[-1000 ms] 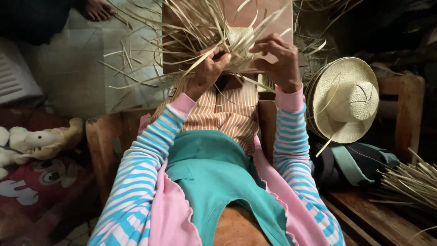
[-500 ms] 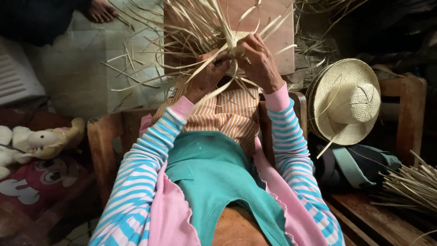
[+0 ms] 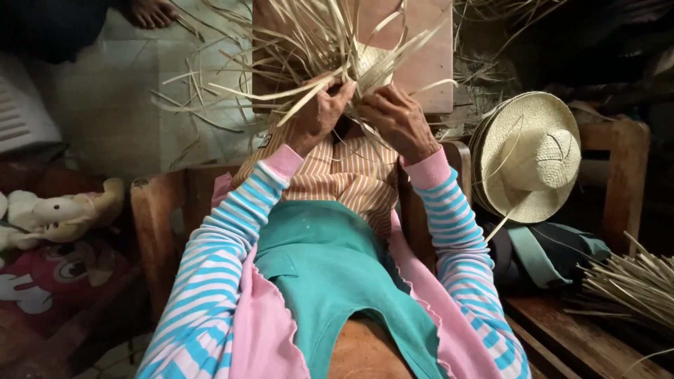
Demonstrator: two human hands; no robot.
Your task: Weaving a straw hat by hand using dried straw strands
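**A:** What do you have on the head camera?

**B:** I see both hands raised in front of the chest, working a small woven piece of pale straw point(image 3: 368, 63) with long loose strands fanning out of it. The left hand point(image 3: 317, 116) has its grip pinched on a few flat straw strands point(image 3: 309, 95) that run up and to the left, fingers curled tight around them. The right hand point(image 3: 399, 121) sits just beside it, its grip pressed together on the lower edge of the woven piece, fingertips tucked under the weave.

**A:** So where is the weave relative to the hands?

**B:** Directly above and between them, touching both. The two hands almost meet under it, with a dark gap between the thumbs.

**A:** And around them?

**B:** Behind the weave lies a pinkish flat board point(image 3: 421, 56). On the right, a finished pale straw hat with a round crown point(image 3: 526, 158) leans against a wooden chair, well apart from the hands. A bundle of loose straw stalks point(image 3: 632, 284) lies lower right. On the left, a cream soft toy point(image 3: 60, 210) rests on a red cushion. The arms wear blue-and-white striped sleeves with pink cuffs
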